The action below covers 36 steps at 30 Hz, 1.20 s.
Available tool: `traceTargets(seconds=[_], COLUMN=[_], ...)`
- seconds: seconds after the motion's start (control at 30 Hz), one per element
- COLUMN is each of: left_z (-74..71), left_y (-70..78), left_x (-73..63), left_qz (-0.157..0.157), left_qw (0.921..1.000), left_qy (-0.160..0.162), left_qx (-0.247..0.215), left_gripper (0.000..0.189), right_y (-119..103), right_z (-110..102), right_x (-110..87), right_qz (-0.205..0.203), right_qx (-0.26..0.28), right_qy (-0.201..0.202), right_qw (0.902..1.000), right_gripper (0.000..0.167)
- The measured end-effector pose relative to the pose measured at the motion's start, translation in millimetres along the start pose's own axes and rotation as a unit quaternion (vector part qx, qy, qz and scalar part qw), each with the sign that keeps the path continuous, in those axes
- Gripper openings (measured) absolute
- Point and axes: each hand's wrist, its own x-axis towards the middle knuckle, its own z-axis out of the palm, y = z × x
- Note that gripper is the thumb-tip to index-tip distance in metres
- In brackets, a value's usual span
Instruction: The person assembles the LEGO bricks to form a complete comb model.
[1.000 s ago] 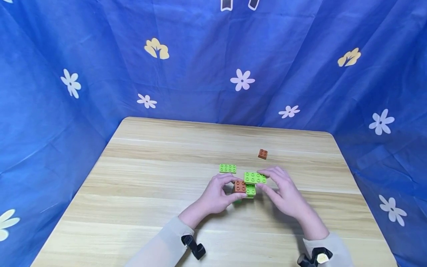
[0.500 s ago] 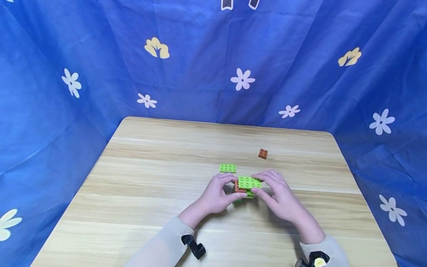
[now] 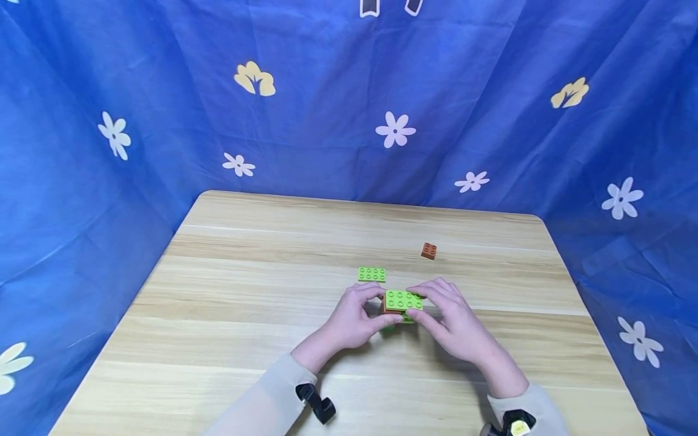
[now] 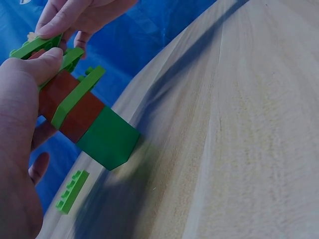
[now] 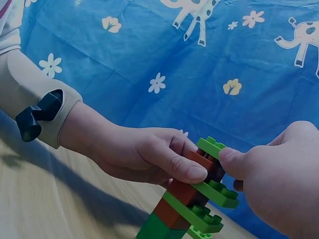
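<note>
A tower of toy building bricks stands on the table, with a dark green brick (image 4: 109, 138) at its foot. Above that, brown bricks (image 4: 84, 117) alternate with flat light green bricks (image 5: 197, 211) that jut out to one side. My left hand (image 3: 351, 318) grips the upper part of the tower between thumb and fingers. On the top brown brick lies a light green eight-stud brick (image 3: 402, 299), its right end pinched by my right hand (image 3: 455, 318). Whether that brick is fully pressed down, I cannot tell.
Just behind the tower lies a loose light green brick (image 3: 372, 275). Farther back and to the right is a small brown four-stud brick (image 3: 429, 251). A blue patterned curtain (image 3: 327, 79) hangs around the wooden table (image 3: 245, 272).
My right hand has moved left with the light green brick, bringing it over and down onto the tower's top brown brick. The left hand has kept its hold.
</note>
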Motion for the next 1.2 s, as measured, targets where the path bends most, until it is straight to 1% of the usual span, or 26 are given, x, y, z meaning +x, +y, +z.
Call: traceTargets(seconds=[0.23,0.5,0.73,0.97,1.2], left_z=[-0.3,-3.2,-3.2,-2.8,-3.3], left_y=[1.2,2.1,2.8,4.4,6.1], left_x=[-0.5,-0.8,-0.4,0.2,0.9], left_qz=[-0.011,0.005,0.011,0.005,-0.001], left_qw=[0.9999,0.9999,0.9998,0.9998,0.9998], left_qy=[-0.003,-0.002,-0.004,-0.006,-0.014], left_qx=[0.001,-0.011,-0.019,-0.017,-0.011], left_gripper=[0.033,0.032,0.031,0.033,0.033], right_y=[-0.7,-0.3,0.4,1.1,0.3], right_z=[-1.6,-2.9,-3.6,-4.1,-5.3], right_x=[1.5,3.4,4.9,5.3,5.1], right_qz=[-0.015,-0.036,-0.051,-0.06,-0.057], right_qx=[-0.017,-0.032,-0.037,-0.042,-0.047], right_qy=[-0.007,-0.009,-0.009,-0.007,-0.011], right_qw=[0.9997,0.9988,0.998,0.9973,0.9972], right_gripper=[0.038,0.039,0.039,0.039,0.04])
